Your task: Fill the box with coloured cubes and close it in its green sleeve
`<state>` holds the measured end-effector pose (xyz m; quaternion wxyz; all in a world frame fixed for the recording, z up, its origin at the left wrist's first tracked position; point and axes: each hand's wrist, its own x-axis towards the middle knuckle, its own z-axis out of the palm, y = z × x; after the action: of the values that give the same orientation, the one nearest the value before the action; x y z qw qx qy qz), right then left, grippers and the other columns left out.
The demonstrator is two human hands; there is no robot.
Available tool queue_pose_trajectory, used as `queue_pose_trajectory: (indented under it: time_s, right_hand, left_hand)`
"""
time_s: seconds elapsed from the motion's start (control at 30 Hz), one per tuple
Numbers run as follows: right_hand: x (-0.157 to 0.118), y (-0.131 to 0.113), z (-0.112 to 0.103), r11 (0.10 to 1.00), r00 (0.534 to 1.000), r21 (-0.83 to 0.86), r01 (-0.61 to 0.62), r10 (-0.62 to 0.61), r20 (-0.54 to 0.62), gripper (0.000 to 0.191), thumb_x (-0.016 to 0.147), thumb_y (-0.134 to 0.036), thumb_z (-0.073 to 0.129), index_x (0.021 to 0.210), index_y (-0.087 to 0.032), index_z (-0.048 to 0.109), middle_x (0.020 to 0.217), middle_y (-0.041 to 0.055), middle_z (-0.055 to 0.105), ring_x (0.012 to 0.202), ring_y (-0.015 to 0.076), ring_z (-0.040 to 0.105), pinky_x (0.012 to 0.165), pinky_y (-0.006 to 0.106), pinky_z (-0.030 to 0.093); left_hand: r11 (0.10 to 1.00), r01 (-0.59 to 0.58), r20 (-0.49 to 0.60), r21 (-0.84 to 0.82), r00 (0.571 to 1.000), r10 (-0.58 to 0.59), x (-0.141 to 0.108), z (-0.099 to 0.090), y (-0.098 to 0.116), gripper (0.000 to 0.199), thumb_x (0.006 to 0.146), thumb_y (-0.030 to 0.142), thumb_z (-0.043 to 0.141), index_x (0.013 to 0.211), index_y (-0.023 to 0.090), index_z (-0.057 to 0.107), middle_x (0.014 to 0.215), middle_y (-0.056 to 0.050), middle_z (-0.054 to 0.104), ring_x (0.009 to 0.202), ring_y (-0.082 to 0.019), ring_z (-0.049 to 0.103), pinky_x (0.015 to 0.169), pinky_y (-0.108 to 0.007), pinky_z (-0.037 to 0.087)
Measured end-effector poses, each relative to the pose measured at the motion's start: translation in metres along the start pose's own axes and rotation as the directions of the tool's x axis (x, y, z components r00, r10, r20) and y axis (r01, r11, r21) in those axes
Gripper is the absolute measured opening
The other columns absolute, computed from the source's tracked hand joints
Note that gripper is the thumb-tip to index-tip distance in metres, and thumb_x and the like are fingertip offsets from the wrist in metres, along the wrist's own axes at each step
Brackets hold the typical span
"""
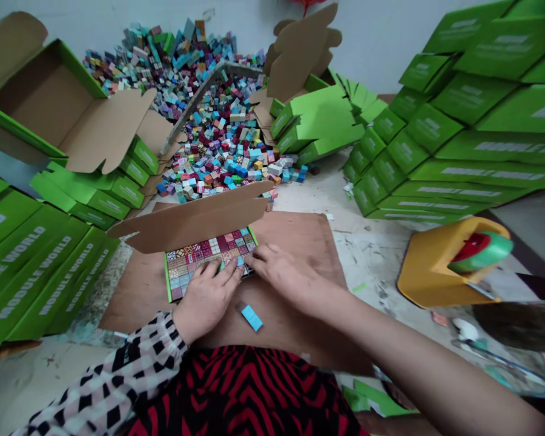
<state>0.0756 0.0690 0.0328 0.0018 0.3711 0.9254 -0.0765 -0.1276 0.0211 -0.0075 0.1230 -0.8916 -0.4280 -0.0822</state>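
A: Biggest stuff 1st?
B: Stack of green cartons (476, 130) far right, then MODULE WORLD boxes (39, 266) on the left, plus a heap of small multicoloured blocks (222, 139) at the far end.
A: Nearer?
B: Brown board (304, 242), w/ yellow tape dispenser (418, 272) to its right, holding a green tape roll (488, 251).
A: Box in work?
B: Open green-edged carton (168, 278) on the board, lid flap (200, 221) up on the far side, patterned cubes (186, 257) in rows inside.
A: Hands?
B: L hand (209, 297): palm down, fingers outstretched over the cubes. R hand (281, 274): fingers bent at the carton's right edge; can't tell if gripping anything.
A: Smallest?
B: Loose light-blue block (252, 317) on the board, just on the carton's near side.
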Motion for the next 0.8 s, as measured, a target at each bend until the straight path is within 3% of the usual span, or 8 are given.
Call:
queue_pose_trajectory:
  time_s: [0.13,0.33,0.43,0.5,0.6,0.7,0.73,0.8]
  right_hand:
    - [-0.013,0.003,0.011,0.996,0.989,0.090,-0.023,0.036,-0.144,0.034,0.092,-0.014,0.047,0.123,-0.018,0.059,0.112,0.0117,0.062,0.097,0.0213,0.055,0.081,0.034,0.048]
    - [-0.034,-0.004,0.054,0.994,0.929,-0.043,0.101,-0.109,-0.353,0.041,0.088,-0.011,0.045,0.127,-0.006,0.055,0.126,0.0202,0.058,0.111,0.0296,0.051,0.092,0.050,0.043]
    - [-0.035,-0.004,0.056,0.991,0.911,0.117,0.057,-0.004,-0.413,0.041,0.091,-0.014,0.044,0.131,-0.016,0.053,0.129,0.0137,0.058,0.115,0.0269,0.051,0.096,0.050,0.043]
    - [-0.031,-0.001,0.052,0.954,0.873,0.299,0.017,0.132,-0.470,0.040,0.093,-0.019,0.042,0.132,-0.020,0.053,0.131,0.0118,0.057,0.117,0.0243,0.052,0.097,0.047,0.044]
    - [-0.020,0.007,0.054,0.804,0.793,0.591,-0.064,0.401,-0.459,0.038,0.096,-0.030,0.039,0.130,-0.021,0.055,0.129,0.0112,0.058,0.119,0.0225,0.054,0.101,0.045,0.044]
    - [-0.005,0.013,0.069,0.553,0.756,0.823,-0.126,0.591,-0.282,0.047,0.096,-0.044,0.037,0.134,-0.021,0.052,0.134,0.0108,0.055,0.125,0.0226,0.050,0.107,0.045,0.038]
    - [0.000,0.013,0.075,0.472,0.751,0.873,-0.126,0.620,-0.227,0.051,0.095,-0.050,0.037,0.136,-0.021,0.049,0.138,0.0101,0.051,0.128,0.0227,0.047,0.110,0.045,0.035]
    - [0.010,0.012,0.086,0.347,0.749,0.933,-0.096,0.643,-0.162,0.061,0.092,-0.059,0.037,0.141,-0.024,0.043,0.145,0.0078,0.044,0.134,0.0220,0.040,0.114,0.045,0.029]
  left_hand:
    - [1.000,0.003,-0.006,0.000,1.000,-0.003,0.000,0.002,0.001,0.035,0.092,0.020,0.049,0.125,0.021,0.059,0.131,-0.001,0.060,0.109,-0.029,0.054,0.084,-0.042,0.045]
    - [1.000,-0.003,-0.039,-0.014,0.999,0.003,-0.001,0.004,0.002,0.034,0.091,0.020,0.052,0.124,0.020,0.060,0.129,-0.002,0.061,0.108,-0.029,0.055,0.084,-0.043,0.047]
    - [1.000,0.001,-0.031,-0.013,1.000,-0.002,0.000,0.005,0.002,0.036,0.090,0.020,0.052,0.126,0.020,0.058,0.130,-0.003,0.061,0.108,-0.030,0.056,0.083,-0.043,0.048]
    - [0.999,0.007,-0.030,-0.032,1.000,-0.008,0.001,0.004,0.001,0.036,0.091,0.020,0.052,0.127,0.019,0.057,0.131,-0.005,0.060,0.109,-0.030,0.056,0.084,-0.043,0.049]
    - [0.991,0.018,-0.080,-0.129,0.996,-0.029,-0.004,-0.005,-0.005,0.038,0.092,0.023,0.050,0.130,0.015,0.053,0.136,-0.010,0.055,0.114,-0.028,0.055,0.093,-0.043,0.047]
    - [0.962,0.109,-0.200,-0.250,0.966,-0.162,-0.024,-0.015,-0.015,0.051,0.090,0.019,0.054,0.140,0.021,0.042,0.145,-0.012,0.045,0.131,-0.029,0.042,0.109,-0.048,0.035]
    - [0.940,0.179,-0.251,-0.292,0.934,-0.255,-0.032,-0.016,-0.019,0.057,0.088,0.018,0.056,0.142,0.025,0.038,0.149,-0.010,0.039,0.137,-0.030,0.035,0.112,-0.050,0.030]
    - [0.842,0.359,-0.305,-0.403,0.814,-0.494,-0.051,-0.014,-0.026,0.064,0.086,0.020,0.061,0.144,0.030,0.035,0.154,-0.007,0.027,0.142,-0.030,0.026,0.116,-0.050,0.022]
